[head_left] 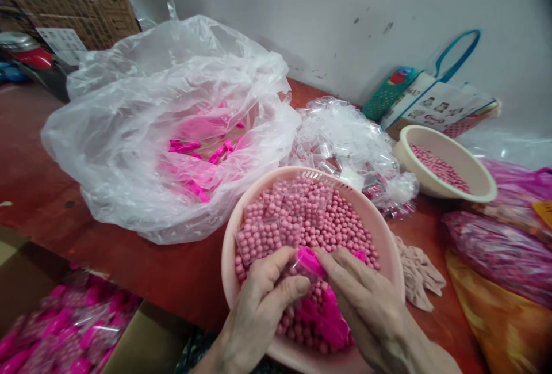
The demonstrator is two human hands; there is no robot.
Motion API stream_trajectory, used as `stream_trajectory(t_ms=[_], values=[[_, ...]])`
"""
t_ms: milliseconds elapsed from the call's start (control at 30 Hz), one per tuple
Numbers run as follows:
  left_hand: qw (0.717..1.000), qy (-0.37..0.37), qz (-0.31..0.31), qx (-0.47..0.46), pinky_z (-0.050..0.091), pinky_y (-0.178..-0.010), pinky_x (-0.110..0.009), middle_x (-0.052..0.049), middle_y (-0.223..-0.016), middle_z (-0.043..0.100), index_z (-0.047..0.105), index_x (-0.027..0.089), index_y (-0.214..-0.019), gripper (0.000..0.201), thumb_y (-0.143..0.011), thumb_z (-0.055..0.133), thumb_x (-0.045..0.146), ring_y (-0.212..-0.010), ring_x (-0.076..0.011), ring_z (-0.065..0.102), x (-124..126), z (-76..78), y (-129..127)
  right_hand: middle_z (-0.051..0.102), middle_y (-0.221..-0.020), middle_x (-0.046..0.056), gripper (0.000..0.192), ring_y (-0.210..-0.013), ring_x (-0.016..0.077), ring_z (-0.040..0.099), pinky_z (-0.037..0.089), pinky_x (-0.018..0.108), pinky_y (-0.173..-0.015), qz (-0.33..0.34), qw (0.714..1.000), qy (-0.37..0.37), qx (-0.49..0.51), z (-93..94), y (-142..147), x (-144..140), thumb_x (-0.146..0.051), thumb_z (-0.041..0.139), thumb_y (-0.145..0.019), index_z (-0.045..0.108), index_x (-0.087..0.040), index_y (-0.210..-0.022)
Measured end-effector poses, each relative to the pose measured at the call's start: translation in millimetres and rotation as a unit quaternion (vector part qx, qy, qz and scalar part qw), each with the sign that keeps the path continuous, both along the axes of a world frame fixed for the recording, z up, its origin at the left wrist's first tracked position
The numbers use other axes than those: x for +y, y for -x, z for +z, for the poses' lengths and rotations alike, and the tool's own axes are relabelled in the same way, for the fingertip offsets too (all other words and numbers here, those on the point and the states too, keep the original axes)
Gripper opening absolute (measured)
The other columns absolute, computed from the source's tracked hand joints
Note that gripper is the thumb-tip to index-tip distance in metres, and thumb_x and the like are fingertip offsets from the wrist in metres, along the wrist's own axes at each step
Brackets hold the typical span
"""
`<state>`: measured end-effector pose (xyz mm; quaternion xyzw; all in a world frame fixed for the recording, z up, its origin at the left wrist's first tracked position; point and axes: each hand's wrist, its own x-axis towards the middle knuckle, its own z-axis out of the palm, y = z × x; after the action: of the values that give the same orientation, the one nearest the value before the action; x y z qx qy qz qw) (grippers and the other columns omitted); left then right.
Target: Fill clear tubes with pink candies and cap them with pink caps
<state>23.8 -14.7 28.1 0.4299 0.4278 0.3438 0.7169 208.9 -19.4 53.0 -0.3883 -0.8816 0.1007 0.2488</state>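
Over a pale pink basin (pixel 229 247), my left hand (pixel 261 308) grips a small clear container (pixel 295 273), its thumb and fingers wrapped round the side. A bright pink cap (pixel 310 261) sits at the container's upper end, and the fingers of my right hand (pixel 368 299) press on it from the right. Round pink beads (pixel 351 221) fill the basin. On them, toward the back left, lie several clear containers full of beads (pixel 261 239). Loose bright pink caps (pixel 330 322) rest below my hands, partly hidden by the right one.
A large translucent plastic bag (pixel 107 161) holding pink pieces lies open at left. Behind the basin is a pile of clear empty containers (pixel 340 132). A cream bowl (pixel 487 187) of beads stands back right. At lower left, a cardboard box (pixel 149 339) holds capped containers.
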Motion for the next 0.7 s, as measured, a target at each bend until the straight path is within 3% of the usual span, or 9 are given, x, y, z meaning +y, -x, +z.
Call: stream_trajectory(t_ms=[100,233,333,433,500,567,633,700], values=[[1.000,0.013,-0.002,-0.014,0.040,-0.056,-0.019,0.004,-0.069,0.049,0.055,0.019,-0.083,0.013,-0.088,0.054,0.031,-0.062,-0.0108,0.047,0,-2.5,0,0.055,-0.109,0.017,0.057,-0.105,0.0248,0.053,0.051,0.030,-0.080,-0.049,0.995,-0.074,-0.053,-13.8,11,-8,-0.005,0.031,-0.092,0.016,-0.008,-0.147],[0.999,-0.018,0.033,0.030,0.044,-0.076,-0.024,0.000,-0.083,0.057,0.059,0.019,-0.091,0.011,-0.087,0.054,0.029,-0.082,-0.0166,0.053,-1,-5.3,1,0.053,-0.117,0.022,0.054,-0.114,0.0297,0.047,0.048,0.039,-0.091,-0.087,0.979,-0.170,-0.066,-31.3,24,-17,-0.004,0.031,-0.093,0.016,0.000,-0.145],[0.998,-0.026,0.031,0.040,0.044,-0.084,-0.028,-0.002,-0.092,0.061,0.061,0.020,-0.098,0.016,-0.088,0.053,0.029,-0.091,-0.0199,0.055,-1,-4.7,0,0.056,-0.110,0.020,0.057,-0.111,0.0274,0.050,0.050,0.036,-0.088,-0.084,0.987,-0.133,-0.036,-30.2,23,-14,-0.005,0.035,-0.093,0.016,-0.002,-0.146],[0.999,-0.034,0.022,0.021,0.042,-0.092,-0.031,-0.002,-0.102,0.063,0.059,0.023,-0.107,0.020,-0.090,0.051,0.030,-0.101,-0.0209,0.056,1,-2.2,-1,0.060,-0.103,0.013,0.048,-0.098,0.0207,0.058,0.054,0.027,-0.080,-0.065,0.996,-0.057,0.006,-18.2,16,-6,-0.009,0.033,-0.095,0.028,-0.010,-0.143],[0.999,-0.030,0.019,0.014,0.038,-0.099,-0.032,-0.001,-0.118,0.060,0.053,0.027,-0.119,0.028,-0.091,0.051,0.029,-0.113,-0.0210,0.052,3,0.2,-1,0.060,-0.108,0.011,0.040,-0.100,0.0189,0.060,0.054,0.025,-0.081,-0.051,0.998,0.018,0.012,-10.9,11,-2,-0.022,0.035,-0.098,0.036,-0.015,-0.137],[1.000,-0.023,0.010,0.017,0.035,-0.103,-0.032,0.000,-0.132,0.052,0.045,0.030,-0.128,0.037,-0.092,0.050,0.028,-0.121,-0.0206,0.048,4,2.4,0,0.059,-0.116,0.012,0.046,-0.104,0.0214,0.059,0.054,0.028,-0.084,-0.066,0.996,0.067,0.005,-9.4,10,-1,-0.043,0.039,-0.097,0.037,-0.015,-0.134],[1.000,-0.017,-0.010,0.020,0.034,-0.104,-0.032,-0.001,-0.136,0.049,0.042,0.031,-0.131,0.039,-0.092,0.049,0.030,-0.122,-0.0208,0.047,5,3.6,2,0.060,-0.116,0.015,0.062,-0.103,0.0256,0.061,0.056,0.034,-0.082,-0.104,0.993,0.055,-0.006,-15.2,12,-2,-0.058,0.041,-0.092,0.037,-0.012,-0.133],[0.999,-0.012,-0.011,0.029,0.031,-0.106,-0.033,0.000,-0.137,0.048,0.044,0.030,-0.131,0.039,-0.092,0.048,0.033,-0.125,-0.0213,0.044,3,3.1,4,0.062,-0.110,0.018,0.067,-0.099,0.0298,0.062,0.057,0.039,-0.078,-0.118,0.993,-0.003,-0.026,-25.3,16,-4,-0.060,0.044,-0.090,0.037,-0.008,-0.131]])
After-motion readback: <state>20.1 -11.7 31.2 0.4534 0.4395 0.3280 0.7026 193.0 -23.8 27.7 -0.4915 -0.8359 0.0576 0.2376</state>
